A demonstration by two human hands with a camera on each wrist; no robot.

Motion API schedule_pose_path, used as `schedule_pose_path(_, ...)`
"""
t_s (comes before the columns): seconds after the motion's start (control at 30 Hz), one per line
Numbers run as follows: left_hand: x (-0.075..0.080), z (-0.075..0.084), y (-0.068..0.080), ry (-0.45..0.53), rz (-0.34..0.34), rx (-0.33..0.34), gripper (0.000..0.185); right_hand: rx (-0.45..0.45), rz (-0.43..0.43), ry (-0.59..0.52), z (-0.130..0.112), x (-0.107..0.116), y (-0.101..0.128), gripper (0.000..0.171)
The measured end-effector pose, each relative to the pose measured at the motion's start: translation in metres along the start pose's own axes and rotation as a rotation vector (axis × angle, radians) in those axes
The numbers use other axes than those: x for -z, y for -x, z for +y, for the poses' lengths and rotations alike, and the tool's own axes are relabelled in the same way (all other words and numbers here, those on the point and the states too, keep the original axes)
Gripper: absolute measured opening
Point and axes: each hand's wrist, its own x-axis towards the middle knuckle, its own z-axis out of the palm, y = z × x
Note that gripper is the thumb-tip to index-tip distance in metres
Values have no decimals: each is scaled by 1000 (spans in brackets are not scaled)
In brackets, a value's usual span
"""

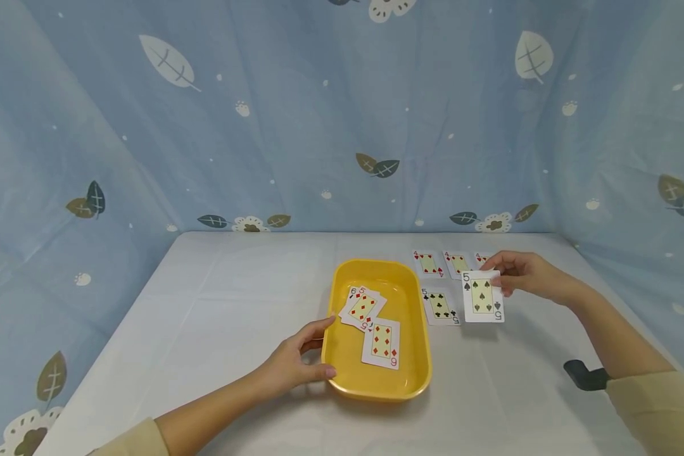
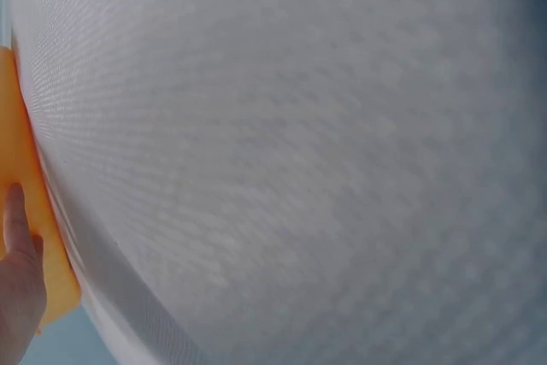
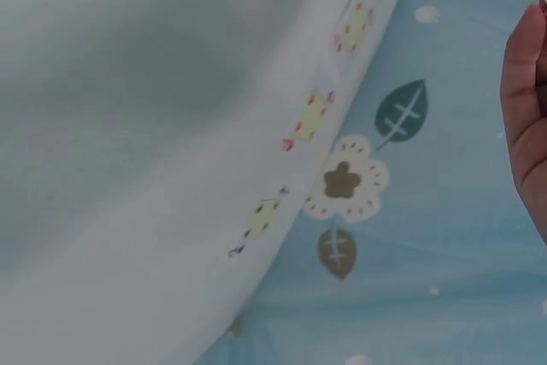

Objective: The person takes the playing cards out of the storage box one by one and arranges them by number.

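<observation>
In the head view my right hand (image 1: 519,272) pinches a five of spades (image 1: 482,304) by its top right part, face toward me and raised over the table. My left hand (image 1: 296,358) holds the left side of a yellow tray (image 1: 416,380), with fingertip and thumb at its rim. Inside lie a six of diamonds (image 1: 380,342) and a five of diamonds (image 1: 362,308), which partly covers other cards. Right of the tray, a five of clubs (image 1: 441,307) lies below a four of hearts (image 1: 428,265) and a four of diamonds (image 1: 456,263). Another red four (image 1: 482,258) is partly hidden behind my right hand.
A white cloth covers the table (image 1: 239,285). Blue patterned curtain (image 1: 296,126) hangs behind and along both sides. In the right wrist view, a black-suit card (image 3: 261,220) lies close to the table's back edge. A black piece (image 1: 587,375) sits at my right forearm.
</observation>
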Motion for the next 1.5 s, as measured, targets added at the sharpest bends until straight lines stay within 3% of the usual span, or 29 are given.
schedule_pose_path(0.27, 1, -1, 0, 0, -2, -3, 81, -71, 44, -23, 23, -2, -4, 28)
schedule_pose_path(0.57, 1, -3, 0, -12, -1, -9, 81, -138, 33, 61, 43, -6, -15, 27)
schedule_pose_path(0.9, 1, -4, 0, -9, 1, -14, 81, -115, 44, 61, 64, -17, -25, 26)
schedule_pose_path(1.5, 0, -2, 0, 16, 6, 10, 80, -180, 8, 111, 70, -24, -28, 26)
